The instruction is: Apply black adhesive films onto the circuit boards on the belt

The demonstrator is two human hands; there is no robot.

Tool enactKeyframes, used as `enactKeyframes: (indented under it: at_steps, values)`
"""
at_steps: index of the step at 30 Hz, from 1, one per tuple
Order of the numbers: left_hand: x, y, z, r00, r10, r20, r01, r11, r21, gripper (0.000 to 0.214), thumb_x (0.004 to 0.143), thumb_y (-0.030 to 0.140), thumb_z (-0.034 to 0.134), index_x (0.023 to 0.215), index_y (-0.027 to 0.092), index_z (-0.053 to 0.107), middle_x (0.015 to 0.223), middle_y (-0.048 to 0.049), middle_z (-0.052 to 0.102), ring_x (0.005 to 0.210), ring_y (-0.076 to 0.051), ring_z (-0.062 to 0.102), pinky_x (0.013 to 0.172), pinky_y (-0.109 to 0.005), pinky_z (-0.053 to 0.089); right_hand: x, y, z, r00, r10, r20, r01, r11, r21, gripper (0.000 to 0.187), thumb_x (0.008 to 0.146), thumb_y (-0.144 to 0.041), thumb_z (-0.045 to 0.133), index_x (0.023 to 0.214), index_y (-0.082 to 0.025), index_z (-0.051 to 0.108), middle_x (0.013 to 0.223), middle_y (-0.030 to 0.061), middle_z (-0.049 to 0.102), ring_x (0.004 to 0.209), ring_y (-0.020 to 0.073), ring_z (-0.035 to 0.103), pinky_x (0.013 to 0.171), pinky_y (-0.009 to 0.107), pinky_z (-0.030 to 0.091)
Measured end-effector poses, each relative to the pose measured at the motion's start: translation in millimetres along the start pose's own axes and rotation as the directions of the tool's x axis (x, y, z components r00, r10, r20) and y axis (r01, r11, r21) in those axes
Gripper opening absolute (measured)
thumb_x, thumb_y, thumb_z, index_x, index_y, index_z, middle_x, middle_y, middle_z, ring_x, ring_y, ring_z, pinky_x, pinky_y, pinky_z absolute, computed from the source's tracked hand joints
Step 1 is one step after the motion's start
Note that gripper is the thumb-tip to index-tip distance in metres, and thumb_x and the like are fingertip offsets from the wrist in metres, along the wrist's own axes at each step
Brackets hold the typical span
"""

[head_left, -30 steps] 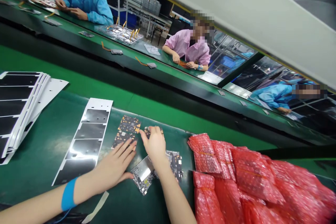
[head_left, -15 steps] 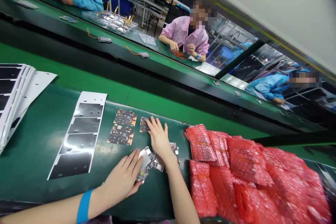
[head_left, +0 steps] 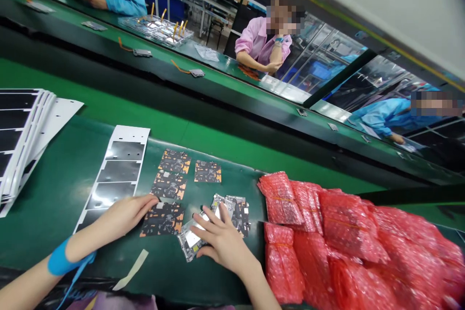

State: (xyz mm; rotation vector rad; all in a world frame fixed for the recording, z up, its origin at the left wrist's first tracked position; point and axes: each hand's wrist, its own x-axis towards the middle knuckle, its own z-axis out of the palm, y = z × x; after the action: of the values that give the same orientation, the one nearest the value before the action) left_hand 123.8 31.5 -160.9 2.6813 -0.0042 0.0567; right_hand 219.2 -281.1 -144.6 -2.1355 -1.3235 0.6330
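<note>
My left hand [head_left: 121,216] lies flat with its fingertips at the top edge of a black circuit sheet with orange patches [head_left: 162,219]. Whether it grips that sheet is hard to tell. My right hand [head_left: 225,241] is spread over a pile of silver-shielded circuit boards [head_left: 192,238], fingers apart. More boards [head_left: 236,213] lie just beyond it. Three similar black-and-orange sheets [head_left: 174,161] lie further up the green mat [head_left: 54,189]. A white strip with black pads [head_left: 115,169] lies left of my left hand.
A stack of white-and-black strips [head_left: 22,140] lies at the far left. Red bubble bags [head_left: 327,237] are heaped on the right. A beige paper strip [head_left: 132,269] lies near the front edge. Co-workers [head_left: 261,43] sit across a second green bench with a parts tray [head_left: 156,30].
My left hand has moved left from the silver boards to the lower black-and-orange sheet. My right hand has moved down onto the silver boards. A small sheet it covered now shows.
</note>
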Motion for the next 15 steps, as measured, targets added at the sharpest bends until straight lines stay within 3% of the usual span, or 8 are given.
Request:
enactKeyframes:
  at_steps: [4,6,8,11,13,15]
  values:
    - [-7.4,6.0,1.1,0.991,-0.058,-0.121,0.072,0.991,0.11,0.078,0.104,0.065,0.017,0.118,0.015,0.075,0.115,-0.014,0.075,0.099,-0.032,0.073,0.088,-0.046,0.061,-1.9,-1.1,-11.5,0.972,-0.145,-0.184,0.159,0.985,0.063,0.031,0.099,-0.026,0.068,0.127,-0.038,0.073,0.125,0.0001,0.077,0.124,0.0215,0.07,0.122,0.049,0.037]
    - [-13.7,19.3,9.3,0.981,0.044,-0.19,-0.006,0.98,0.198,0.065,0.106,0.058,0.026,0.13,0.017,0.07,0.134,-0.0138,0.067,0.117,-0.034,0.066,0.099,-0.049,0.055,3.3,-0.1,-23.6,0.949,-0.118,-0.294,0.152,0.984,0.095,0.026,0.104,-0.027,0.057,0.118,-0.034,0.077,0.114,0.0006,0.081,0.109,0.0198,0.075,0.112,0.042,0.048]
    - [-20.9,34.7,23.8,0.944,0.258,-0.207,-0.178,0.923,0.341,0.051,0.106,0.051,0.035,0.139,0.025,0.064,0.149,-0.0089,0.057,0.133,-0.035,0.055,0.109,-0.049,0.045,18.3,2.6,-34.3,0.929,-0.018,-0.369,0.065,0.991,0.115,0.032,0.106,-0.027,0.048,0.111,-0.03,0.08,0.107,0.0025,0.082,0.099,0.0198,0.077,0.099,0.037,0.055]
    - [-30.4,47.0,47.4,0.875,0.465,-0.136,-0.353,0.805,0.477,0.063,0.098,0.068,0.043,0.148,0.032,0.056,0.158,-0.0082,0.047,0.144,-0.04,0.04,0.124,-0.061,0.015,54.6,11.8,-39.1,0.923,0.071,-0.379,-0.034,0.994,0.104,0.037,0.107,-0.025,0.042,0.108,-0.027,0.08,0.109,0.0031,0.081,0.099,0.0195,0.076,0.091,0.031,0.056]
    - [-35.2,43.6,55.4,0.866,0.491,-0.1,-0.389,0.784,0.484,0.081,0.088,0.081,0.046,0.151,0.031,0.053,0.158,-0.01,0.046,0.146,-0.042,0.035,0.126,-0.064,0.001,79.6,19.5,-34.6,0.936,0.078,-0.343,-0.055,0.996,0.077,0.034,0.106,-0.023,0.046,0.104,-0.027,0.08,0.106,0.0019,0.082,0.098,0.0191,0.076,0.09,0.029,0.055]
    - [-38.8,34.6,53.7,0.865,0.495,-0.08,-0.403,0.782,0.476,0.091,0.082,0.086,0.05,0.154,0.031,0.049,0.159,-0.0101,0.046,0.151,-0.041,0.029,0.127,-0.063,-0.002,97.1,25.9,-28.3,0.944,0.092,-0.316,-0.084,0.996,0.037,0.031,0.104,-0.022,0.052,0.1,-0.027,0.081,0.101,0.0013,0.082,0.094,0.0191,0.076,0.089,0.028,0.054]
